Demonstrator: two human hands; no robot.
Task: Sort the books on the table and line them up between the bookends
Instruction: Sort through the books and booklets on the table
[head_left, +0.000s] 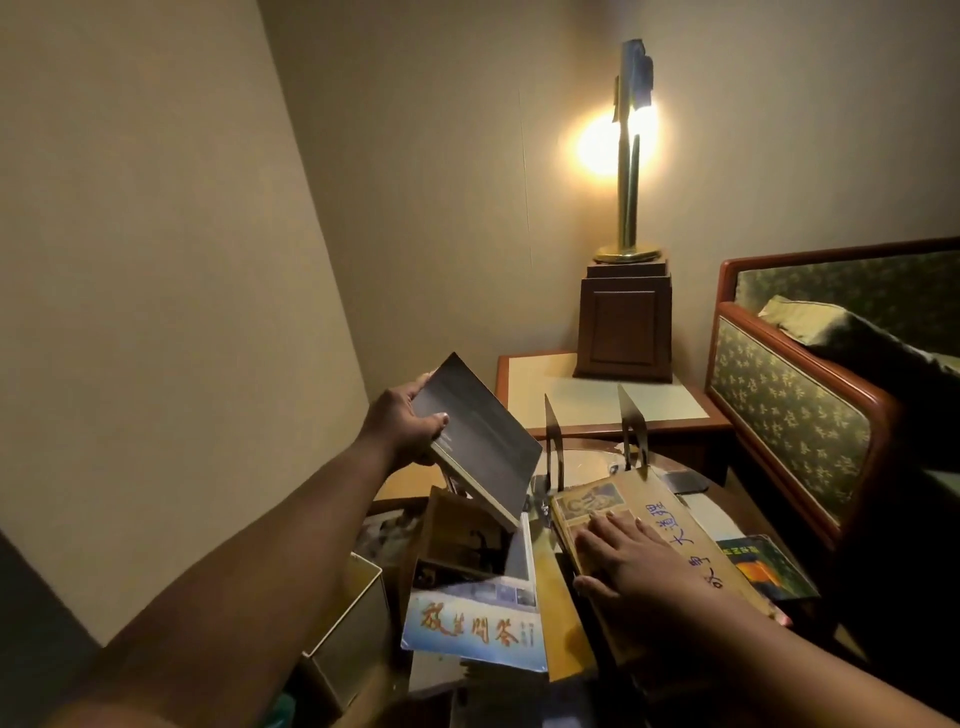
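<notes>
**Head view: holding a dark book up beside the bookends**

Gripping the dark book (483, 436) in the left hand (410, 423), thumb lying across the cover and fingers curled behind the near edge. Holding it tilted in the air above the clutter, just left of the left bookend (553, 441). Pressing the right hand (628, 561) flat, fingers straight, on the tan book (670, 519) topping a stack on the table (587, 461), near the right bookend (631, 415). Leaving other books lying loose, among them a blue-and-white book (467, 629) at the front. Finding apparently nothing standing between the bookends, though dim light is making that hard to confirm.

Judging the step in hand as placing the dark book first in the row. Doing it well probably means:

- Turning the book upright before lowering it.
- Setting its bottom edge down in the gap.
- Sliding it flush against the left bookend.
- Letting go only once it is standing without leaning.

Watching the thin bookends, which look likely to tip or slide under a sideways knock. Considering steadying one with the free right hand.
</notes>
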